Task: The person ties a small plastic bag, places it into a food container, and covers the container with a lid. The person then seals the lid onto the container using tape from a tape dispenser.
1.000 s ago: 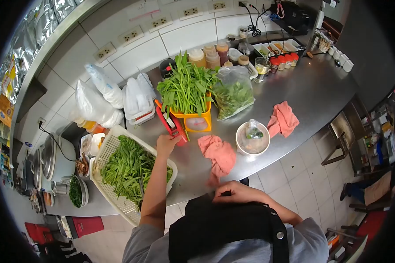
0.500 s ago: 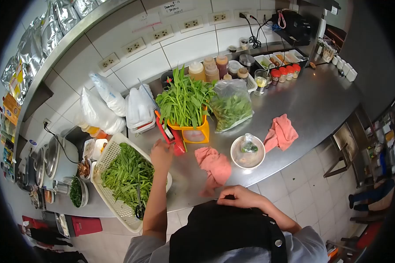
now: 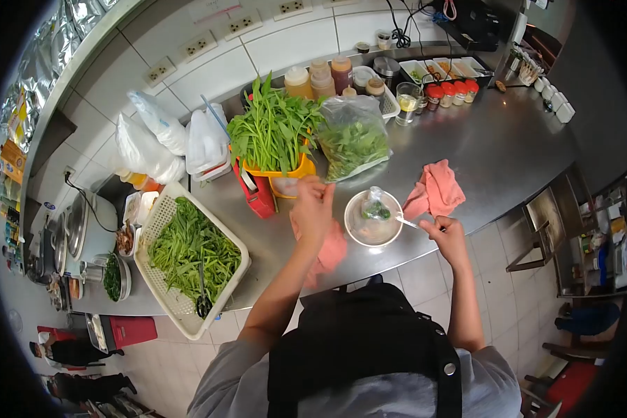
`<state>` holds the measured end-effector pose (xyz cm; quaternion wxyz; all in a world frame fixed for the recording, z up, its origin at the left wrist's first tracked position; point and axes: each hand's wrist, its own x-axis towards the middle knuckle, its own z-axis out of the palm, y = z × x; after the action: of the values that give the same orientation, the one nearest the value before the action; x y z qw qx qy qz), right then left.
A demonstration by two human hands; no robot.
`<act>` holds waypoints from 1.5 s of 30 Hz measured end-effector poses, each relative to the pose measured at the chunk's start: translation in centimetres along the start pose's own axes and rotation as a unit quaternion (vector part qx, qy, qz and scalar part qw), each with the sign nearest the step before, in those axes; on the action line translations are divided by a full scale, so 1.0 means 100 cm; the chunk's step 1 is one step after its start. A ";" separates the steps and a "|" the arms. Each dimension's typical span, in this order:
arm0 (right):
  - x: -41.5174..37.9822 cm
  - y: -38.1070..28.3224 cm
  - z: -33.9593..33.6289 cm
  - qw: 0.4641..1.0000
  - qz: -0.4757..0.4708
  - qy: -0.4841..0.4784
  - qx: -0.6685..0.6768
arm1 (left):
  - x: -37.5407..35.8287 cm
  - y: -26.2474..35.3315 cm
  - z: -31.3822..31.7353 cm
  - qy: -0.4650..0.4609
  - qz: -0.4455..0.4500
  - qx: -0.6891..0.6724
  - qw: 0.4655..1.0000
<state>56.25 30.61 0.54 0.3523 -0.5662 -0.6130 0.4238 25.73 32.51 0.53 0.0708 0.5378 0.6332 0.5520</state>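
Note:
My right hand (image 3: 447, 235) pinches the end of a white handle (image 3: 407, 222) that reaches over the rim of a white bowl (image 3: 373, 241). A small clear bag with something green (image 3: 376, 208) sits in this bowl. My left hand (image 3: 313, 202) is raised over the counter, left of the bowl, its fingers curled together near a red strip; whether it holds that strip is too small to tell. Below it lies a pink cloth (image 3: 329, 252). A second pink cloth (image 3: 437, 189) rests right of the bowl.
A white basket (image 3: 238, 270) of cut greens with black-handled scissors stands left. Behind are a yellow container (image 3: 304, 166) of leafy stems, a plastic bag of leaves (image 3: 355, 143), a red dispenser (image 3: 258, 198), sauce bottles (image 3: 298, 83) and a glass (image 3: 407, 104). Two people (image 3: 70, 351) are far left.
My left hand has moved right, away from the basket and towards the bowl. My right hand has gone from the counter's front edge to the bowl's right side and taken hold of the white handle.

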 end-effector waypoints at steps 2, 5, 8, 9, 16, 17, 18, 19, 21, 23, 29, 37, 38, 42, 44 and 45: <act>0.012 0.023 0.009 0.991 0.051 -0.031 -0.117 | -0.020 -0.024 0.021 -0.048 -0.030 0.040 0.998; 0.026 0.095 0.050 0.990 0.078 -0.117 -0.015 | -0.062 -0.130 0.070 -0.082 -0.076 0.024 0.993; 0.032 0.103 0.069 0.986 0.079 -0.136 0.052 | -0.058 -0.079 0.056 -0.096 -0.244 -0.162 0.951; 0.037 0.108 0.070 0.986 0.075 -0.140 0.052 | -0.050 -0.058 0.049 -0.101 -0.304 -0.186 0.929; 0.055 0.082 0.049 0.963 0.082 -0.246 -0.075 | -0.060 -0.109 0.056 -0.179 -0.182 -0.080 0.963; 0.057 0.078 0.047 0.958 0.070 -0.242 -0.134 | -0.068 -0.119 0.058 -0.175 -0.183 -0.079 0.964; 0.056 0.078 0.049 0.958 0.066 -0.245 -0.135 | -0.075 -0.128 0.059 -0.193 -0.144 0.045 0.970; 0.053 0.077 0.053 0.956 0.006 -0.203 -0.212 | -0.073 -0.128 0.059 -0.198 -0.124 0.108 0.966; 0.053 0.077 0.051 0.943 -0.039 -0.186 -0.272 | -0.070 -0.129 0.058 -0.169 -0.026 0.191 0.967; 0.049 0.081 0.046 0.964 -0.025 -0.193 -0.179 | -0.061 -0.115 0.049 -0.130 0.052 0.213 0.967; 0.019 0.059 0.057 0.930 0.188 -0.236 0.211 | -0.061 -0.068 0.030 -0.165 -0.391 -0.073 0.903; 0.002 0.039 0.052 0.812 0.269 -0.241 0.460 | -0.098 -0.048 0.039 -0.312 -0.381 -0.296 0.819; 0.002 0.038 0.044 0.775 0.267 -0.261 0.510 | -0.098 -0.037 0.037 -0.366 -0.398 -0.315 0.780; -0.014 0.035 0.017 0.766 0.271 -0.237 0.533 | -0.090 0.009 0.041 -0.366 -0.328 -0.151 0.858; -0.023 0.041 0.001 0.763 0.263 -0.228 0.544 | -0.087 0.015 0.056 -0.439 -0.218 -0.321 0.811; -0.028 0.042 -0.010 0.758 0.259 -0.186 0.569 | -0.087 0.021 0.065 -0.444 -0.197 -0.342 0.805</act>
<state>59.09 27.95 -2.79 0.3659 -0.3089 -0.1427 0.8662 34.99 29.58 -4.70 0.6306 0.5289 0.3952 0.4079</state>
